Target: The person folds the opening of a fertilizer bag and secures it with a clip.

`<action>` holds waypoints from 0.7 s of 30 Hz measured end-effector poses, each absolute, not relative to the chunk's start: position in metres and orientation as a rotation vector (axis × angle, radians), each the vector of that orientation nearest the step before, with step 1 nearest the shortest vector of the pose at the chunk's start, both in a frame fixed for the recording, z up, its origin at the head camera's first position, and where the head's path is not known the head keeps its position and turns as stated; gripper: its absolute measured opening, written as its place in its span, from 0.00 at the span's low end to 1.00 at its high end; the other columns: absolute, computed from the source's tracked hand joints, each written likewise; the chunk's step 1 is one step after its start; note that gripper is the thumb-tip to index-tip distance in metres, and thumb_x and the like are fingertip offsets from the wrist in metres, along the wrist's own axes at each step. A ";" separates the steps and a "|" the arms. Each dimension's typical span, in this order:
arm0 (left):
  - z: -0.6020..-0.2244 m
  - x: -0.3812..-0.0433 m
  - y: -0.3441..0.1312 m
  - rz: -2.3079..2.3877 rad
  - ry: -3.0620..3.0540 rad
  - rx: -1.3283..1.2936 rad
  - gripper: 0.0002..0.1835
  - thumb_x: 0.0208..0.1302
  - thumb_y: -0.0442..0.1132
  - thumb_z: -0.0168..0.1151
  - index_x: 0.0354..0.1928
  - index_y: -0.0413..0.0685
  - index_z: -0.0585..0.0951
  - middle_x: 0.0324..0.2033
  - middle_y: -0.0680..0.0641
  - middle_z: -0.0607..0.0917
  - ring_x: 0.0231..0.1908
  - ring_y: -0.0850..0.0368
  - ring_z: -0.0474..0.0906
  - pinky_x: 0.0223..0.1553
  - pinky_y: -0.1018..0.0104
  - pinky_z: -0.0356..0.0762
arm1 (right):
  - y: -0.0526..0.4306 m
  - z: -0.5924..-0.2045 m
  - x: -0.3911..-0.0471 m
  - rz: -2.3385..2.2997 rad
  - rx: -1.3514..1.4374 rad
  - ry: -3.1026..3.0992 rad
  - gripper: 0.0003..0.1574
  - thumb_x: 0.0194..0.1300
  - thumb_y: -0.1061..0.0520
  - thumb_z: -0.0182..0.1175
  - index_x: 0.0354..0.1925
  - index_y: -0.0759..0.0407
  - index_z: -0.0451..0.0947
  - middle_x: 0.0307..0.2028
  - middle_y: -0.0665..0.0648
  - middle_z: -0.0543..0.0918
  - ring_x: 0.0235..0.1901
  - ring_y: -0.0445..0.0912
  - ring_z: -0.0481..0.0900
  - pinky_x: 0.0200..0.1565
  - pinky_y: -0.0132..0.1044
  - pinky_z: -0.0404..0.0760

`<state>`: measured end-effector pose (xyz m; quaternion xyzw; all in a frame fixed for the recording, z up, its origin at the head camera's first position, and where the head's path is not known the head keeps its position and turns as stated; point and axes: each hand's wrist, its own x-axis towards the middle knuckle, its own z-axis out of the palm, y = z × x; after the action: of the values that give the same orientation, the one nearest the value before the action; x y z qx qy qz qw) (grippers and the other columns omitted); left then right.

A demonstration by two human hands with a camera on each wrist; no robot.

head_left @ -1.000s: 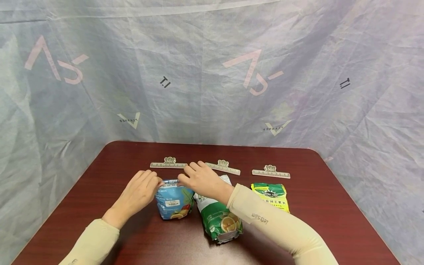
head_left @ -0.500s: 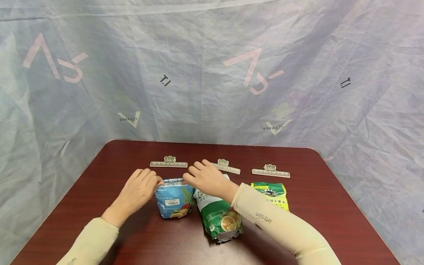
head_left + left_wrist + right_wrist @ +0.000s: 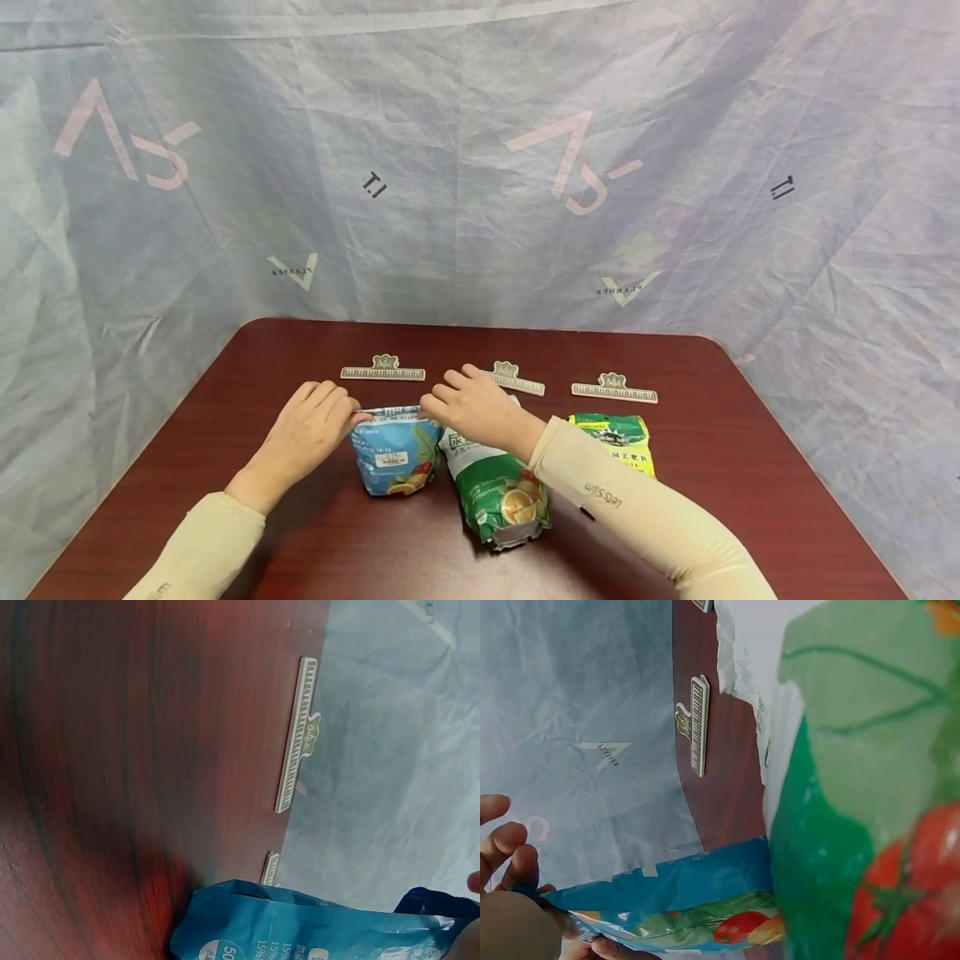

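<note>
A blue fertilizer bag (image 3: 392,458) with fruit pictures stands upright on the dark red table, its top edge folded down. My left hand (image 3: 311,425) pinches the left end of that fold. At the right end, my right hand (image 3: 480,410) pinches the same fold between thumb and fingers. In the right wrist view the thumb and fingers grip the corner of the blue bag (image 3: 667,889). A green and white bag (image 3: 498,492) lies right beside it, partly under my right hand and wrist.
A yellow and green bag (image 3: 615,437) lies further right, partly behind my right sleeve. Along the back lie a left clip (image 3: 383,373), a middle clip (image 3: 517,383) and a right clip (image 3: 613,391), all with a piano-key pattern. A grey cloth (image 3: 465,183) hangs behind the table.
My right hand has slid a little to the right along the bag's top edge, showing more of the fold. The left hand and the bags have hardly moved.
</note>
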<state>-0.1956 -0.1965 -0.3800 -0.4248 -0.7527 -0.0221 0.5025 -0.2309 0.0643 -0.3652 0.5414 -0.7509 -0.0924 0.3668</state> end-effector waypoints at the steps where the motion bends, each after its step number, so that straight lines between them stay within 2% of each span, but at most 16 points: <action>1: -0.380 -0.196 -0.197 -0.058 -1.811 -1.025 0.20 0.71 0.45 0.44 0.26 0.38 0.72 0.21 0.46 0.69 0.22 0.52 0.65 0.26 0.59 0.65 | 0.065 -0.365 -0.231 -0.235 1.393 -1.925 0.10 0.64 0.48 0.54 0.36 0.52 0.69 0.26 0.46 0.74 0.26 0.43 0.67 0.31 0.36 0.63; 6: -0.381 -0.199 -0.198 -0.078 -1.782 -1.023 0.20 0.70 0.46 0.46 0.23 0.39 0.70 0.20 0.46 0.69 0.21 0.51 0.66 0.25 0.59 0.64 | 0.065 -0.366 -0.231 -0.245 1.382 -1.900 0.10 0.66 0.47 0.51 0.34 0.51 0.68 0.25 0.45 0.74 0.25 0.43 0.65 0.30 0.36 0.62; 21: -0.379 -0.198 -0.199 -0.081 -1.747 -1.035 0.21 0.69 0.46 0.47 0.20 0.41 0.66 0.17 0.47 0.64 0.19 0.52 0.62 0.23 0.60 0.62 | 0.065 -0.369 -0.230 -0.275 1.351 -1.859 0.10 0.68 0.47 0.49 0.35 0.50 0.69 0.25 0.44 0.74 0.25 0.43 0.65 0.32 0.37 0.61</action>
<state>-0.1978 -0.1992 -0.3785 -0.4328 -0.7307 -0.0337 0.5269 -0.2302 0.0655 -0.3688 0.5346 -0.7354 -0.1087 0.4020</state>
